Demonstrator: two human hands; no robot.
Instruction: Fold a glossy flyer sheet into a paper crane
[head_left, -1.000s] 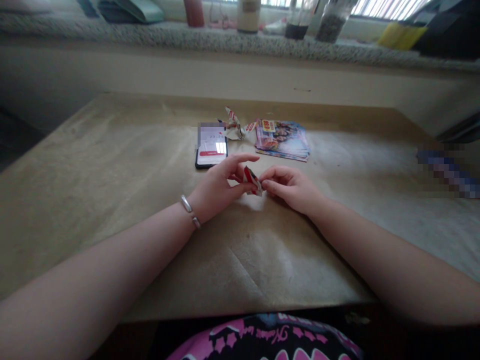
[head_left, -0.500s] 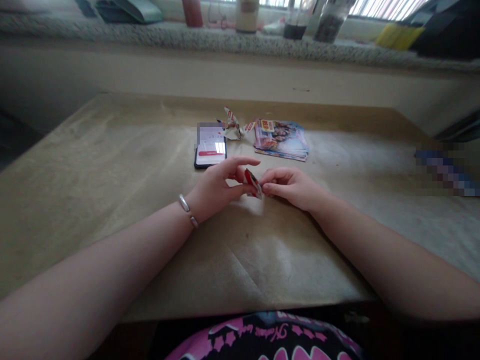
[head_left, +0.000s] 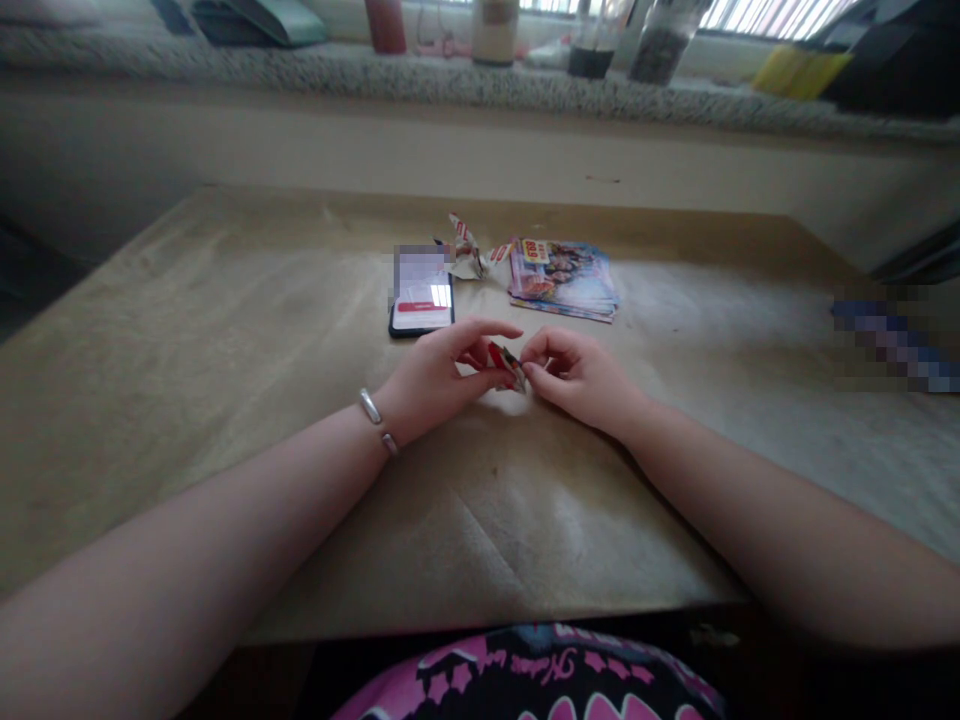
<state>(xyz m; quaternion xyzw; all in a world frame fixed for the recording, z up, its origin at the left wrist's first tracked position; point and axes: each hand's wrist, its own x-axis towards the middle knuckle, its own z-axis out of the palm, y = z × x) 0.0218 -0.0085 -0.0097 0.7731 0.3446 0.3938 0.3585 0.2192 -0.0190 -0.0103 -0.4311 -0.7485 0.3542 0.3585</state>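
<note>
Between my two hands is a small piece of folded printed paper [head_left: 507,364], red, white and dark green. My left hand [head_left: 459,365] holds its left side between the thumb and the curled fingers, the index finger stretched out above it. The fingertips of my right hand [head_left: 574,372] are pinched at the paper's right tip. Just beyond my left hand lies a phone [head_left: 422,318] with a lit screen, partly blurred out. Further back, a larger folded paper piece [head_left: 469,262] with red print stands beside a stack of colourful printed leaflets [head_left: 564,275].
A tan cover lies over the table [head_left: 360,540]. Against the wall behind it runs a speckled stone sill [head_left: 420,80] with jars, bottles and a yellow object [head_left: 801,73]. At the right edge of the table is a pixelated bluish item [head_left: 892,345].
My right hand has shifted slightly upward, its thumb and index finger changing position at the paper's tip. The folded paper has tilted flatter. My left hand keeps its hold, almost in place.
</note>
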